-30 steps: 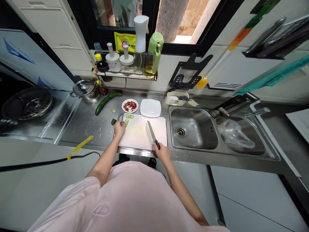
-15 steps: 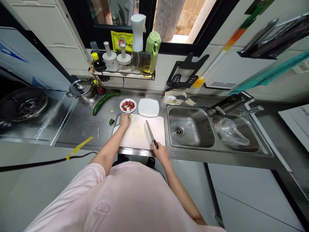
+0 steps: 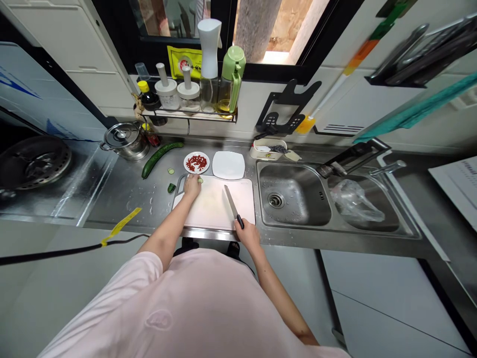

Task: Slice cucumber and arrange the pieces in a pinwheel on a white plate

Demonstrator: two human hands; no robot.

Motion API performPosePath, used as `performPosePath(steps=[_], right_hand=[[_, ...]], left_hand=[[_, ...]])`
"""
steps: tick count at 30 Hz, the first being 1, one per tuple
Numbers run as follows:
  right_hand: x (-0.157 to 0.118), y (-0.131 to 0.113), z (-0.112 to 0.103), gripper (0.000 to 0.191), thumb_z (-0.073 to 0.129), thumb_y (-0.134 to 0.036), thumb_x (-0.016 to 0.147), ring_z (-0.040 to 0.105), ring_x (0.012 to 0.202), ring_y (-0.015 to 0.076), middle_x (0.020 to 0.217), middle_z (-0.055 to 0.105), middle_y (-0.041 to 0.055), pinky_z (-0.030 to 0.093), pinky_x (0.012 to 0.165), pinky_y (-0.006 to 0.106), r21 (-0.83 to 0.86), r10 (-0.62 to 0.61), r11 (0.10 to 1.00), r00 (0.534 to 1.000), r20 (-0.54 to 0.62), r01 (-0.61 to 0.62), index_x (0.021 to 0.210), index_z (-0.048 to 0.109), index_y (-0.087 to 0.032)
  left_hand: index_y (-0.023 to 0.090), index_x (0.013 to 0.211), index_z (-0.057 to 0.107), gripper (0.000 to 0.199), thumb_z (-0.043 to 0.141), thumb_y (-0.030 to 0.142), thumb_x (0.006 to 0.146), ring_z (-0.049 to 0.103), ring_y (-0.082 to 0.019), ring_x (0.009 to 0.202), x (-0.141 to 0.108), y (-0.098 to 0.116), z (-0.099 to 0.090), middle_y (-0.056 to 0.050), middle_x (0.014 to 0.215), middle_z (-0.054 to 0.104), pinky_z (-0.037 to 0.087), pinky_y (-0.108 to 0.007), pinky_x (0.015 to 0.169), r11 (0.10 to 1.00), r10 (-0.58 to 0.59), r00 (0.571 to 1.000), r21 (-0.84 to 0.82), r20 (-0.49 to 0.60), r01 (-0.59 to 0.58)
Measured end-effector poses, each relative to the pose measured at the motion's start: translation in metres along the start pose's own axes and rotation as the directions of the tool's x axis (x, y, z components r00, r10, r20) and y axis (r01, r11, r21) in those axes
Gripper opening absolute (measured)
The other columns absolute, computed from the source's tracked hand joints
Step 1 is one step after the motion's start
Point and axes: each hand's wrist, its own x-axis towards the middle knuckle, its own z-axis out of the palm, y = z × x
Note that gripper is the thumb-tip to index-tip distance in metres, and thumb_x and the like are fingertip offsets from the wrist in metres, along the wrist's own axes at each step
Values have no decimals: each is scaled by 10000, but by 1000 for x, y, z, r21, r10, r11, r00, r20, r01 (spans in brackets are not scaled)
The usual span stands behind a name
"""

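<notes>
My left hand [image 3: 192, 186] is closed around a cucumber piece [image 3: 200, 181] at the upper left of the white cutting board [image 3: 212, 209]; most of that piece is hidden by my fingers. In my right hand [image 3: 247, 232] is the black handle of a kitchen knife [image 3: 231, 203]. Its blade lies over the board, pointing away from me and apart from the cucumber. Behind the board stand a small plate of chopped red pieces [image 3: 197, 162] and a white square plate [image 3: 228, 165]. Left of it lie a dark green cucumber end [image 3: 171, 188] and a thin cucumber slice [image 3: 170, 171].
A long whole cucumber [image 3: 160, 158] rests near a lidded steel pot [image 3: 125, 141]. To the right is a double sink [image 3: 294, 194] with a clear plastic bag [image 3: 354, 201] in one basin. Above the counter, a wall shelf [image 3: 194, 115] carries bottles and jars.
The view has shifted very slightly. Both hands, the knife and the cucumber piece keep their places on the board.
</notes>
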Motion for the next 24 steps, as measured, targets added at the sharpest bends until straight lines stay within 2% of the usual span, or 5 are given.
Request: performPosePath(steps=[8,14,19,24], right_hand=[[1,0,0,491,286,-551,913,615,843,208,906,670,92,366,656,249,-11,-18,1000,1000,-8,17,982,625,-204],[0,-3,0,510,271,-561,914,614,861,207,923,667,96,373,677,252,-22,-7,1000,1000,9,7,1003,622,-202],[1,-5,-2,504,270,-556,916,618,864,218,913,667,101,371,671,258,-42,-19,999,1000,1,19,1004,612,-196],[-2,-9,-8,528,262,-566,919,616,888,214,933,665,113,371,690,256,-59,-24,998,1000,20,25,1022,606,-179]], left_hand=[[221,906,621,166,509,203,785,567,-186,818,-7,2,5,-44,880,644,385,-280,712,972,-115,993,-207,4,113],[204,839,666,173,545,167,720,586,-153,724,-19,9,18,-15,770,667,400,-245,658,909,-158,976,-365,150,203],[182,819,684,176,540,163,720,595,-165,720,-26,11,32,-40,771,674,416,-254,654,917,-66,984,-378,167,125],[168,862,682,177,564,187,730,591,-169,785,-27,8,38,-75,907,650,436,-268,754,943,-29,998,-330,47,43]])
